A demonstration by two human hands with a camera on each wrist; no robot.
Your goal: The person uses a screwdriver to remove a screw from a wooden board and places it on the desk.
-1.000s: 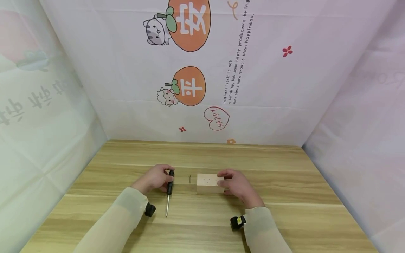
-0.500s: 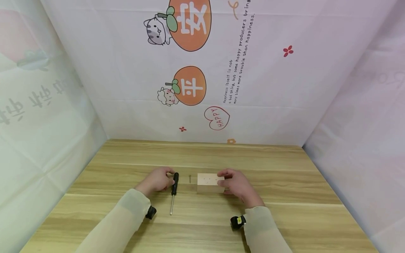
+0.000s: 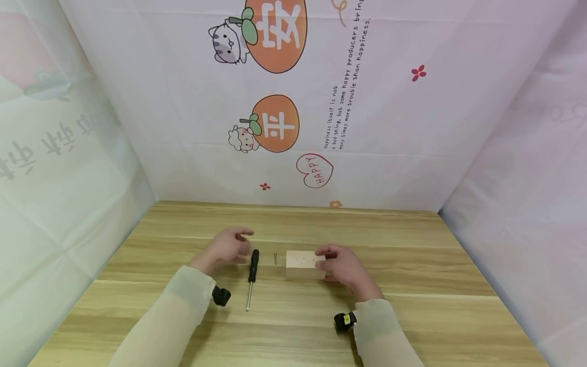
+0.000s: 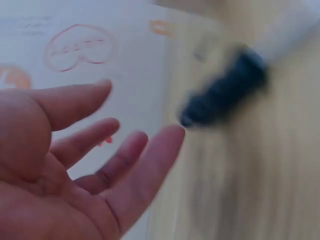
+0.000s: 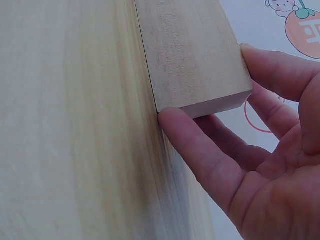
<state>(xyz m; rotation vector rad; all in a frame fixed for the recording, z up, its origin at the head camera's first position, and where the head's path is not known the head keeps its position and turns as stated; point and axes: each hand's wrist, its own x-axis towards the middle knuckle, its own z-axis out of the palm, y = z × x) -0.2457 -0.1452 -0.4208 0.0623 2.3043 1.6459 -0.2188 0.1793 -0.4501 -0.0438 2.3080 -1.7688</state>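
Note:
A black-handled screwdriver (image 3: 254,267) lies on the table, its metal shaft toward the person. Just left of its handle hovers my left hand (image 3: 229,247), holding nothing; the left wrist view shows its fingers spread, with the blurred screwdriver handle (image 4: 225,90) beyond the fingertips. A pale wooden block (image 3: 302,265) with several small holes in its top sits to the right. My right hand (image 3: 344,267) grips the block's right end; in the right wrist view thumb and fingers (image 5: 200,155) hold the block (image 5: 195,55) at its end. Between screwdriver and block lies a small screw (image 3: 275,259).
The wood-grain table (image 3: 293,326) meets a printed white cloth wall (image 3: 376,178) at the back. More white cloth hangs along the left and right sides. Each wrist carries a small black camera (image 3: 221,295).
My left hand has set the screwdriver down slightly to the right, let go and drawn back up and left, its fingers opening. The right hand and block have stayed put.

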